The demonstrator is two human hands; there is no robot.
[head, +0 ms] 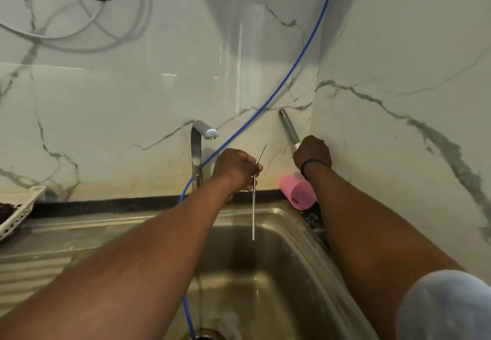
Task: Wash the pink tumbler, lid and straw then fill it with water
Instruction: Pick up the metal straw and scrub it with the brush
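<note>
Left hand, arm outstretched, pinches the bent metal straw above the sink; right hand grips—apparently—a tap handle. Pink tumbler lies sideways beside the sink—under the right wrist.

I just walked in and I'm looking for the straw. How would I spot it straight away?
Find the steel sink below the marble wall. Above its basin, the left hand pinches the straw, which hangs down towards the basin. It is a thin, silvery metal tube with a bent top, much slimmer than the tap or the pink tumbler nearby.
</note>
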